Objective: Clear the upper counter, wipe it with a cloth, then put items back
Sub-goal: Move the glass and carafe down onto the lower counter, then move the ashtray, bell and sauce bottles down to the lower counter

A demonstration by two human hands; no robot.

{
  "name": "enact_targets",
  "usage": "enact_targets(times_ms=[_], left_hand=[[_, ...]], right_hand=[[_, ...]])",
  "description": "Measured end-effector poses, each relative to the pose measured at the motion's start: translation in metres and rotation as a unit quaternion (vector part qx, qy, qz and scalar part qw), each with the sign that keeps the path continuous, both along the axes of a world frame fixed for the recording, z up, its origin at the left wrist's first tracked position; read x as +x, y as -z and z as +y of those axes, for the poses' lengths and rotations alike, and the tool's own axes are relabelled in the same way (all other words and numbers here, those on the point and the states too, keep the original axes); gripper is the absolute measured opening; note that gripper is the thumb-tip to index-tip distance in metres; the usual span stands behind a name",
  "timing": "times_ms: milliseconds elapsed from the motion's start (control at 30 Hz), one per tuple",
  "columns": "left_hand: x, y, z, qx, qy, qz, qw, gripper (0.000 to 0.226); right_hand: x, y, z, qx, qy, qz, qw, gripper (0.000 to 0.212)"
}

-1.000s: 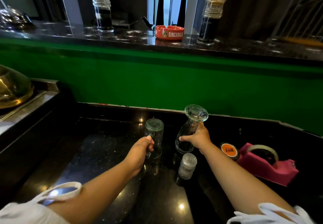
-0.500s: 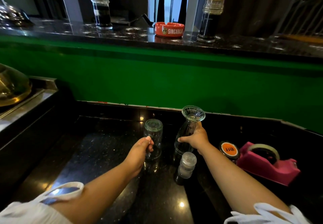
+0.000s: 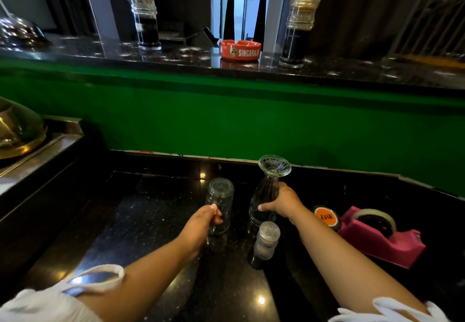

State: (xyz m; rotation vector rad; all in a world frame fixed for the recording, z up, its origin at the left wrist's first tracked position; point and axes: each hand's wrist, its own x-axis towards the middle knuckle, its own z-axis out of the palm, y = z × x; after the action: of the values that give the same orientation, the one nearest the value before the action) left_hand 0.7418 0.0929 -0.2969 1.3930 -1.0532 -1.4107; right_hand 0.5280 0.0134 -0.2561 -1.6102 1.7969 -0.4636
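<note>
Both hands full
Left hand (image 3: 201,223) grips an upturned glass mug (image 3: 221,199), right hand (image 3: 285,202) wraps a tall flared glass (image 3: 268,191), over the dark counter (image 3: 151,221).

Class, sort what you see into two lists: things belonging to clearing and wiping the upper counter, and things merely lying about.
Job: upper counter, red ashtray, left lidded jar, right lidded jar; glass mug in left hand, glass vase in right hand.
Lying about: pink tape dispenser, orange-lidded jar, brass bowl.

Red ashtray (image 3: 240,50); pink tape dispenser (image 3: 382,236); green wall (image 3: 251,118); speckled black counter (image 3: 176,52).
</note>
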Motion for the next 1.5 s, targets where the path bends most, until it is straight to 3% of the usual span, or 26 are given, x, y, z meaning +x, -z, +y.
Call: enact_targets(times_ms=[167,333,400,467,600,767,900,1000,1167,1367,1500], left_hand=[[0.007,-0.007,0.005,0.039,0.024,-0.028,0.999,0.031],[0.006,-0.018,0.005,0.047,0.025,-0.14,0.989,0.03],[0.003,-0.027,0.0,0.036,-0.021,-0.18,0.983,0.028],[0.003,-0.04,-0.007,0.02,-0.092,-0.185,0.978,0.038],[0.007,-0.08,-0.026,-0.059,-0.167,-0.23,0.957,0.049],[0.002,-0.137,-0.05,-0.168,-0.17,-0.221,0.946,0.044],[-0.007,-0.178,-0.061,-0.259,-0.172,-0.213,0.926,0.038],[-0.01,-0.21,-0.077,-0.317,-0.162,-0.185,0.916,0.039],[-0.01,-0.272,-0.137,-0.316,-0.156,-0.172,0.92,0.078],[-0.03,-0.314,-0.208,-0.161,-0.142,-0.206,0.955,0.126],[-0.033,-0.311,-0.236,-0.159,-0.125,-0.244,0.948,0.14]], right_hand=[[-0.015,-0.033,0.014,0.055,-0.067,0.131,0.988,0.075],[-0.027,-0.09,0.036,0.0,-0.098,0.204,0.974,0.016],[-0.028,-0.117,0.041,-0.051,-0.079,0.168,0.981,0.015],[-0.026,-0.145,0.042,-0.136,-0.05,0.074,0.987,0.017],[-0.017,-0.193,0.018,-0.367,0.013,-0.066,0.928,0.009],[-0.002,-0.235,-0.052,-0.469,0.073,-0.125,0.871,0.035],[0.007,-0.254,-0.105,-0.434,0.124,-0.14,0.881,0.068],[0.012,-0.261,-0.13,-0.385,0.122,-0.207,0.891,0.086],[0.014,-0.257,-0.149,-0.365,0.109,-0.185,0.906,0.072],[0.011,-0.257,-0.15,-0.363,0.106,-0.204,0.903,0.061],[0.012,-0.256,-0.152,-0.367,0.108,-0.212,0.899,0.064]])
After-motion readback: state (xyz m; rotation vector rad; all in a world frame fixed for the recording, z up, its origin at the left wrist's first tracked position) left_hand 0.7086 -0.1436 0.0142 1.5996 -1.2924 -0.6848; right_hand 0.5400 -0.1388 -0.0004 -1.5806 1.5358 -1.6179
